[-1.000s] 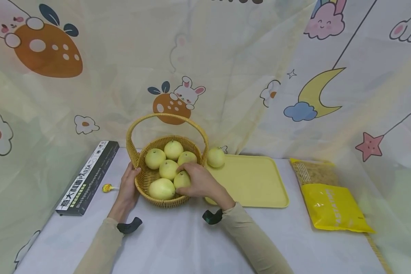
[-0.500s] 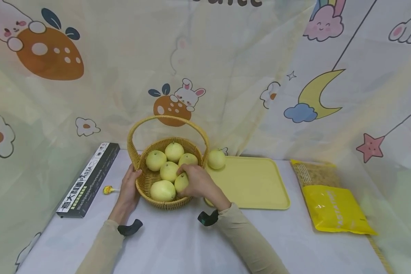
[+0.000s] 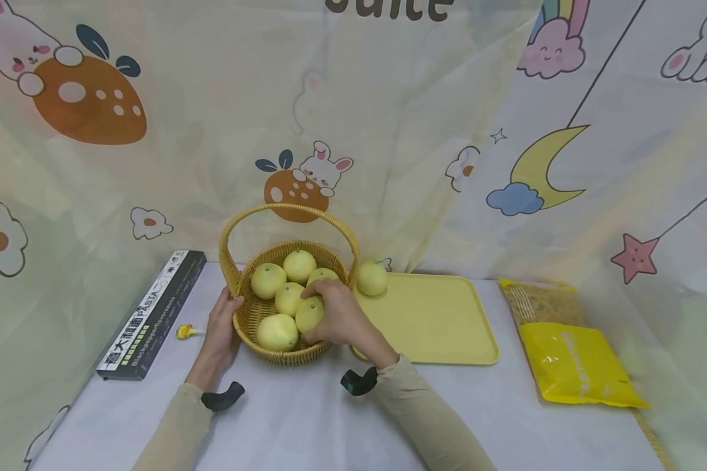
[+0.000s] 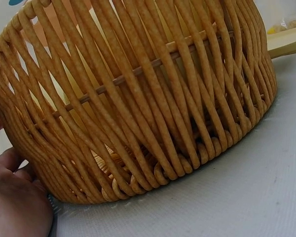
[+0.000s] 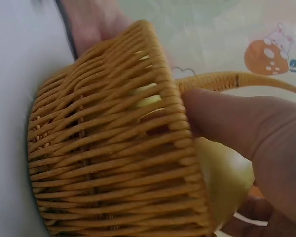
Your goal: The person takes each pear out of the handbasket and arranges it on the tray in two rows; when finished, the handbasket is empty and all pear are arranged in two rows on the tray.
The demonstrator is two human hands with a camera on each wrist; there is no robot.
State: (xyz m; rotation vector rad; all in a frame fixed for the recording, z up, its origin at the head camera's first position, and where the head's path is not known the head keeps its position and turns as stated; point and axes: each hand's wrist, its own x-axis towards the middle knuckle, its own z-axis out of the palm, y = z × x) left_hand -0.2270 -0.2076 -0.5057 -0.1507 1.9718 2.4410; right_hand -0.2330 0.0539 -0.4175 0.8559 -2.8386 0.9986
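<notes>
A wicker basket (image 3: 294, 356) with a tall arched handle stands upright on the white cloth, several round yellow-green fruits (image 3: 268, 281) inside it. My left hand (image 3: 220, 330) holds its left side, thumb near the rim at the handle's foot; some of its fingers lie out of sight in the head view. My right hand (image 3: 342, 317) reaches over the front right rim and grips one fruit (image 3: 309, 314) inside the basket. In the right wrist view that fruit (image 5: 227, 173) shows between thumb and fingers, just behind the woven wall.
To the right, a yellow tray (image 3: 436, 320) carries a single fruit (image 3: 372, 278) at its back left corner. Farther right lies a yellow pasta bag (image 3: 577, 360). A black-and-white pasta box (image 3: 153, 314) and a lollipop (image 3: 185, 331) lie left of the basket. Printed cloth hangs behind.
The head view has tilted up slightly. My right hand and the fruit it grips have shifted a little to the left; the left hand stays on the basket.
</notes>
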